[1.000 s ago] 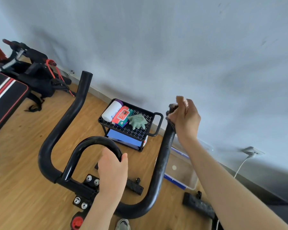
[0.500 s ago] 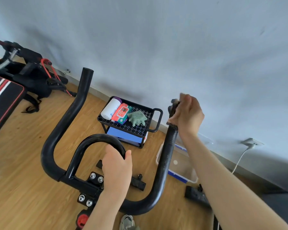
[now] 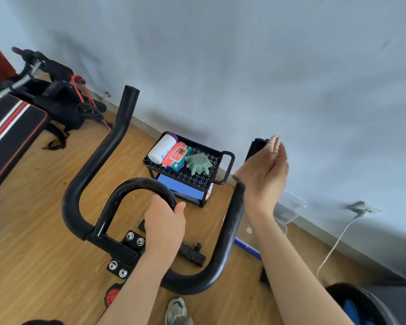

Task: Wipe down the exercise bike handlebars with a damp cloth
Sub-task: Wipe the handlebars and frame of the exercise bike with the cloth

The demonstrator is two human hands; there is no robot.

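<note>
Two hands at the handlebars, cloth not in either

Black handlebars (image 3: pixel 85 174) taken as landmark. Green cloth (image 3: pixel 198 163) lying crumpled on top shelf of black trolley (image 3: pixel 227 168), beyond the handlebars toward the wall, well apart from both hands and touched by neither. Beside it on the same shelf: red wipes packet (image 3: pixel 176 156) and white roll (image 3: pixel 161 148).

Left hand (image 3: pixel 165 222) closed around the inner loop of the handlebars, fingers wrapped over the tube, thumb hooked on its far side. Right hand (image 3: pixel 265 171) open just beside the right upright bar, near its top end; fingers (image 3: pixel 275 145) extended together, blurred, gripping nothing. Heel of palm close against the bar; actual contact not determinable. Bench with red and white stripes (image 3: pixel 8 134) on floor left of the handlebars.
</note>
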